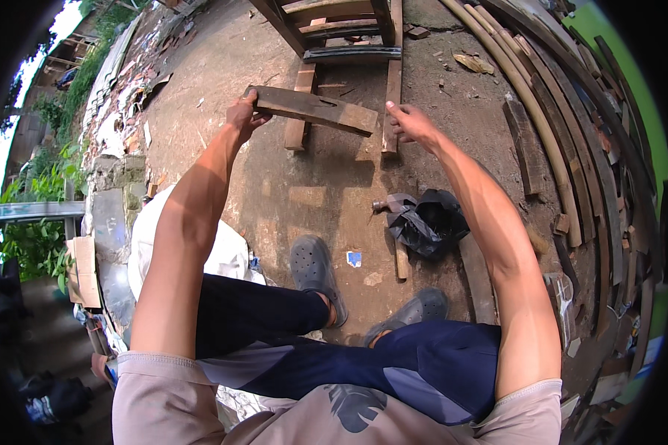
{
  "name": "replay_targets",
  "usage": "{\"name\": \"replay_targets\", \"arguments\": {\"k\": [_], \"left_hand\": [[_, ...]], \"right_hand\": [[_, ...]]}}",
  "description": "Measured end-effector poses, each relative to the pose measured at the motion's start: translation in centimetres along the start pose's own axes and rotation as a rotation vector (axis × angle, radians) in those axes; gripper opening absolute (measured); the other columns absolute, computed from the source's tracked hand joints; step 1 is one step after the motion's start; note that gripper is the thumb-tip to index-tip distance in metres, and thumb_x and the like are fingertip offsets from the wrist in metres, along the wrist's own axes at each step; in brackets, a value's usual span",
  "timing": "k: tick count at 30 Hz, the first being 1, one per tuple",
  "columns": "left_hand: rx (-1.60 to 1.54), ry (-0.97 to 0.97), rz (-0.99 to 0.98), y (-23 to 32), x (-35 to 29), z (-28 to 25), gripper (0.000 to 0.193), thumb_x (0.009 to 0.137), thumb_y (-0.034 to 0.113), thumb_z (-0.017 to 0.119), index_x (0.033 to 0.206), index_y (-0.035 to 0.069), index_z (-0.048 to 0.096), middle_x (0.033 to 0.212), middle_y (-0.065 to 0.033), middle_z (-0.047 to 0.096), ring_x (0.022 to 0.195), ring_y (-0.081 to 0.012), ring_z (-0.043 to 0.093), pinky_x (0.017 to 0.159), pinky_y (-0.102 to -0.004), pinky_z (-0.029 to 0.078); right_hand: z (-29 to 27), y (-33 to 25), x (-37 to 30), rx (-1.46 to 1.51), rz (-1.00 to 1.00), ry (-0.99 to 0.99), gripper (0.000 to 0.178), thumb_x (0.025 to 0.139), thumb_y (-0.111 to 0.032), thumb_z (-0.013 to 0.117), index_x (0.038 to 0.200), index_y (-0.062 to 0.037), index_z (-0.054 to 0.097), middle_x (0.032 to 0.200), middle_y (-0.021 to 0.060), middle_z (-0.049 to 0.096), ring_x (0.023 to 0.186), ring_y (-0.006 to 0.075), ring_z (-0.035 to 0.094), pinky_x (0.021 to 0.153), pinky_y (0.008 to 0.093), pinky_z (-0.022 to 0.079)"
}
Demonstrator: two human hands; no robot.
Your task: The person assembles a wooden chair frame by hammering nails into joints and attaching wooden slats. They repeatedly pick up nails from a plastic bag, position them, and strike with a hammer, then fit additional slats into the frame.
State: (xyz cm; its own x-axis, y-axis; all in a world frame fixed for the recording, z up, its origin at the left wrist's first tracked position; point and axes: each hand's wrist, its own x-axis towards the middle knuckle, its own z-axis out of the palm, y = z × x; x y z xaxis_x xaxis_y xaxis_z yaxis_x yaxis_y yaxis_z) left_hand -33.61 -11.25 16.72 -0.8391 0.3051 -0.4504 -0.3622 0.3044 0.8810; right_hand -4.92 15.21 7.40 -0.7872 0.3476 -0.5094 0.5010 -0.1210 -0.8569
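My left hand point(246, 113) is closed around the left end of a short, thick piece of wood point(312, 109). The wood is held up aslant, its paler right end lower, and a dark slot shows in its top. Just right of that end, my right hand point(414, 124) has its thumb and fingers apart with nothing between them. It overlaps the right leg of a wooden frame point(392, 89); whether it touches the leg I cannot tell. The frame has slats and dark crosspieces, and its two legs point toward me.
A hammer point(401, 261) lies on the ground, partly under a black plastic bag point(432, 222). Long planks and poles point(564, 163) are piled along the right. A white sack point(226, 248) sits beside my left leg. Rubble and a low block wall point(115, 185) stand at left.
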Motion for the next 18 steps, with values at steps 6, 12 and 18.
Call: {"name": "replay_targets", "arguments": {"k": [6,12,18], "left_hand": [[-0.013,-0.262,-0.157,-2.7,2.5,4.7,0.043,0.101,0.026,0.058,0.136,0.007,0.043,0.135,-0.0172,0.051,0.113,-0.0365,0.061,0.089,-0.0504,0.06],[-0.011,-0.198,-0.157,-4.0,3.3,5.0,0.045,0.103,0.035,0.051,0.138,0.007,0.047,0.139,-0.0172,0.049,0.121,-0.0336,0.055,0.104,-0.0479,0.048],[0.629,-0.093,-0.156,-7.0,2.3,2.9,0.055,0.099,0.037,0.056,0.139,0.001,0.051,0.142,-0.0177,0.052,0.128,-0.0323,0.052,0.106,-0.0452,0.04]], "right_hand": [[0.6,1.4,1.3,0.069,0.123,-0.106,0.084,0.091,-0.053,0.065,0.143,0.0081,0.042,0.144,0.0273,0.047,0.127,0.0356,0.053,0.102,0.0452,0.047],[0.9,2.7,2.2,-0.079,-0.034,0.292,0.053,0.078,-0.025,0.081,0.121,0.0021,0.067,0.118,0.0189,0.069,0.109,0.029,0.066,0.094,0.0351,0.05],[2.2,4.8,3.0,-0.156,-0.084,0.451,0.05,0.076,-0.02,0.081,0.121,-0.001,0.067,0.112,0.0154,0.072,0.102,0.0269,0.069,0.09,0.0341,0.052]]}}
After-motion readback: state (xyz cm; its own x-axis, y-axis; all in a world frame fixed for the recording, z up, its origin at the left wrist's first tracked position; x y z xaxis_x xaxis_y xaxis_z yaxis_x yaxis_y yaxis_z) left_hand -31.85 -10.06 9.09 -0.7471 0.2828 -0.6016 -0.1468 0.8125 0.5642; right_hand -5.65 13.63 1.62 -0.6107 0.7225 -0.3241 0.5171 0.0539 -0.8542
